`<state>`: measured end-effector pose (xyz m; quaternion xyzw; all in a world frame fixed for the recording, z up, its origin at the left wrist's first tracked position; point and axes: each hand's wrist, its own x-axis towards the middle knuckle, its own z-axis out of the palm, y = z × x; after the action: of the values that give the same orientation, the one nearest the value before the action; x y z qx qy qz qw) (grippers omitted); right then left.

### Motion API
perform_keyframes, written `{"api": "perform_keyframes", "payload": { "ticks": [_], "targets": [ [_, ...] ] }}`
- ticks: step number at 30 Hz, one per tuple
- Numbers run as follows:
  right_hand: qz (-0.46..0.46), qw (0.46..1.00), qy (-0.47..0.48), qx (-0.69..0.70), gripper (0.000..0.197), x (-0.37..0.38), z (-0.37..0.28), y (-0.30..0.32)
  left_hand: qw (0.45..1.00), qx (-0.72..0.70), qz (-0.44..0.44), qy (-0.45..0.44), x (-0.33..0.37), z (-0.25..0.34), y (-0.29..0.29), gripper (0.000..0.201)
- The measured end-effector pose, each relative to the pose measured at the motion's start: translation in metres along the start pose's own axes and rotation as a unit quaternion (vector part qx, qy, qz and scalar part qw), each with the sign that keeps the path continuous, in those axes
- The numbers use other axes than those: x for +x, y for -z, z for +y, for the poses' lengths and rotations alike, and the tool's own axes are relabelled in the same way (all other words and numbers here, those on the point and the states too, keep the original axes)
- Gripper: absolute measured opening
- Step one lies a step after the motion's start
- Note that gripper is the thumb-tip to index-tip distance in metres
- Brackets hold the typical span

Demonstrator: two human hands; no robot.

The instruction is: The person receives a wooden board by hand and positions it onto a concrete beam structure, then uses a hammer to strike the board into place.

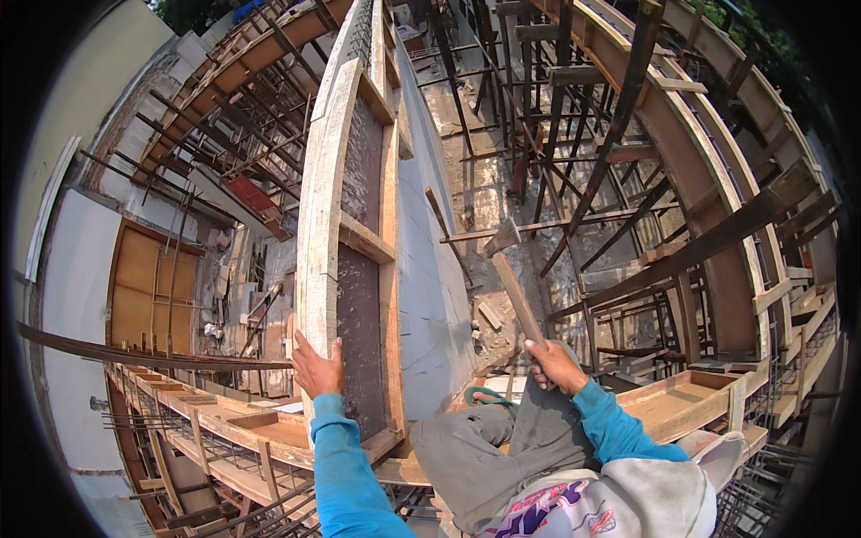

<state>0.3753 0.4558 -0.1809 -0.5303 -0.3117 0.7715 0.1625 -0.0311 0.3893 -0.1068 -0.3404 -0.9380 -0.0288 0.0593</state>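
Note:
My left hand (317, 366) grips the long pale timber (321, 242) along the edge of an upright formwork panel, its thumb on the right and its fingers over the left edge. This panel's framing (387, 224) has short cross pieces and dark sheeting between them. In my right hand (554, 366), the fingers are wrapped around the lower handle of a hatchet (517, 294). Its wooden handle leans up and away, and its flared grey metal head stands clear of the panel. My grey-trousered legs (484, 448) are bent below.
A smooth grey panel face (439, 260) drops away right of the formwork. Timber props (619, 117) and curved beam forms (717, 269) crowd the right. Rebar (260, 516) pokes out at the lower left, near a wooden trough (215, 412). Far below lies a debris-strewn floor (491, 193).

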Motion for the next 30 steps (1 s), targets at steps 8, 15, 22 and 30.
{"api": "perform_keyframes", "payload": {
  "ticks": [8, 15, 22, 30],
  "targets": [
    [0.146, 0.988, 0.038, -0.038, 0.028, -0.064, 0.032, 0.084, 1.0, 0.006, -0.017, -0.003, -0.002, -0.001, 0.003, 0.089],
    [0.136, 0.968, -0.036, 0.21, 0.024, -0.091, 0.079, 0.117, 0.999, -0.037, -0.036, -0.004, -0.003, 0.004, 0.006, 0.089],
    [0.167, 0.945, -0.05, 0.278, 0.027, -0.09, 0.108, 0.145, 0.997, -0.049, -0.044, -0.034, 0.009, -0.014, -0.007, 0.089],
    [0.138, 0.932, -0.107, 0.318, 0.023, -0.083, 0.134, 0.161, 0.995, -0.051, -0.008, -0.083, 0.015, -0.026, -0.018, 0.087]
  ]
}}
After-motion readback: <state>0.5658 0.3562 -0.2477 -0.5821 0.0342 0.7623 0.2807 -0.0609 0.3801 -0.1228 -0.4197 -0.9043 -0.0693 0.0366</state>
